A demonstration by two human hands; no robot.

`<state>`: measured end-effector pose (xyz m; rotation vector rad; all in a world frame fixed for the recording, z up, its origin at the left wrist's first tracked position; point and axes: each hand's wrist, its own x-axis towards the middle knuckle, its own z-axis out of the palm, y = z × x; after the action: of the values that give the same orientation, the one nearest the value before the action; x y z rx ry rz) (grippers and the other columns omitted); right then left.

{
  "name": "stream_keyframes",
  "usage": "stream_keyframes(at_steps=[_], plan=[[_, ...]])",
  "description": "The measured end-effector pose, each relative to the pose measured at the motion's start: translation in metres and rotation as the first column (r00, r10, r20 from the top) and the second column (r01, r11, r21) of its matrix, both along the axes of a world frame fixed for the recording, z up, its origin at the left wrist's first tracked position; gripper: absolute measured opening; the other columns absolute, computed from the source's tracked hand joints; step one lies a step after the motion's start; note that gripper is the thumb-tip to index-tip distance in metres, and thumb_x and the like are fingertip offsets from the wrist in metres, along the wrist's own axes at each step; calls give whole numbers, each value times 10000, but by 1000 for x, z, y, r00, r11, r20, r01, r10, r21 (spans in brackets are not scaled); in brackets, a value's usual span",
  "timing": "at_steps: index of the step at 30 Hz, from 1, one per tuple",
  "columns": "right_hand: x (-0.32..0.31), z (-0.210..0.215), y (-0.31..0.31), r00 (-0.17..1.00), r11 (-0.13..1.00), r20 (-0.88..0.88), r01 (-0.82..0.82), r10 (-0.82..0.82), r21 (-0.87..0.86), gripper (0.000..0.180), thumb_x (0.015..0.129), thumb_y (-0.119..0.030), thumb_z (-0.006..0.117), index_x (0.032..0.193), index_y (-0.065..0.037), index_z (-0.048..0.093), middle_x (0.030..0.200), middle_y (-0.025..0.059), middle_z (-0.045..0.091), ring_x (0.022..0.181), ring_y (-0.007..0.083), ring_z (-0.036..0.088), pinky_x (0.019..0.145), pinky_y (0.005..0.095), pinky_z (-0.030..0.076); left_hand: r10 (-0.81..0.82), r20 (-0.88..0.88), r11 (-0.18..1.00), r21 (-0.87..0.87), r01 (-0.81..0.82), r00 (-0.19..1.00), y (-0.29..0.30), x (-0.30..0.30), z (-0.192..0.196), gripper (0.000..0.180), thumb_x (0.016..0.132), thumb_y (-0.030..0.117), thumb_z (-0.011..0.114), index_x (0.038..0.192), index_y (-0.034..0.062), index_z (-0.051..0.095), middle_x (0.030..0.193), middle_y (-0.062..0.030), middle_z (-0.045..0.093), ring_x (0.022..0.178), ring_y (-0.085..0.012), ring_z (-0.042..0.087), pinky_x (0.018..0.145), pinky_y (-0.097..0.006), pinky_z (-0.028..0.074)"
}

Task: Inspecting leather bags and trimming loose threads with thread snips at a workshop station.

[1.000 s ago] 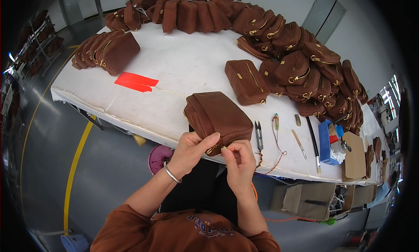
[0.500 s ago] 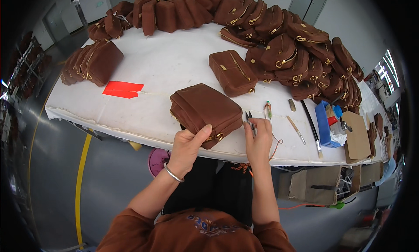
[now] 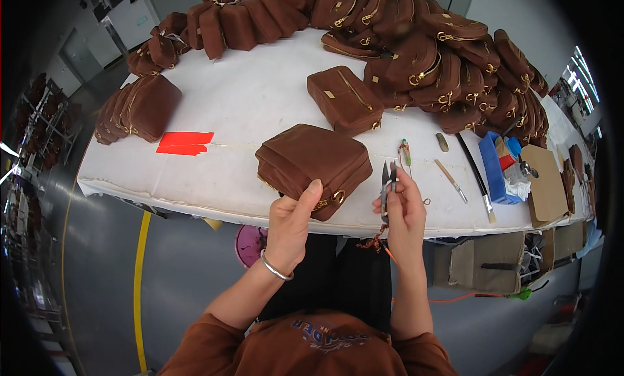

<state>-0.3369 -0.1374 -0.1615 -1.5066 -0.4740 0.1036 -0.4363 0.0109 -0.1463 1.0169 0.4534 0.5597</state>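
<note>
Held bag (image 3: 311,156) underside hidden, shirt (image 3: 305,355) cropped

Table (image 3: 240,96): white-covered, dead centre!
Floor (image 3: 195,291): grey past seven o'clock, yellow stripe (image 3: 139,291) slicing through eight!
Door (image 3: 81,57): grey, ten o'clock.
Wall (image 3: 504,12): pale, past one.
Lights (image 3: 582,86): bright strips blazing past two!

Snips (image 3: 384,181) now in my right hand (image 3: 408,210)

A second ago that hand was working at the near side of the brown bag (image 3: 312,158); half a second ago it reached the snips lying right of the bag. Now it grips them just beside the bag, whose gold ring (image 3: 338,197) has come uncovered.
</note>
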Motion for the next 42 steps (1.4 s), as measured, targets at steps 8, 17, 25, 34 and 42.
stream_keyframes(at_steps=[8,17,25,34,42], plan=[[-39,19,7,955,987,286,-34,78,-159,396,949,-81,593,1343,-58,557,858,17,487,666,90,440,595,221,387,41,5,999,-7,-41,999,-20,11,3,274,958,254,651,813,32,719,800,60,629,724,-5,472,657,-195,387],[-47,15,19,925,969,379,127,-39,-210,432,867,-29,683,1287,-99,610,892,103,624,691,188,628,594,303,497,33,-8,999,13,-33,999,-28,10,-1,285,951,259,664,783,35,719,754,64,616,705,-5,459,632,-197,378],[-49,13,20,929,959,358,180,-93,-218,369,872,-33,677,1234,-99,641,875,109,626,663,196,626,581,304,495,6,30,999,41,-8,1000,-32,10,-5,252,965,221,643,861,9,731,794,59,636,744,-6,483,658,-195,403],[-57,1,26,887,929,415,308,-203,-204,330,865,12,674,1185,-68,686,829,72,606,646,131,538,581,256,447,24,18,993,118,-26,1000,-38,13,-13,230,961,198,648,917,-14,726,818,48,652,751,-9,505,650,-190,429],[-54,-21,32,812,910,499,402,-303,-102,337,865,-7,675,1188,-102,697,798,69,545,625,154,537,547,278,456,40,59,989,141,-48,997,-44,16,-22,211,959,178,648,930,-17,724,830,47,661,762,-12,513,662,-192,436]])
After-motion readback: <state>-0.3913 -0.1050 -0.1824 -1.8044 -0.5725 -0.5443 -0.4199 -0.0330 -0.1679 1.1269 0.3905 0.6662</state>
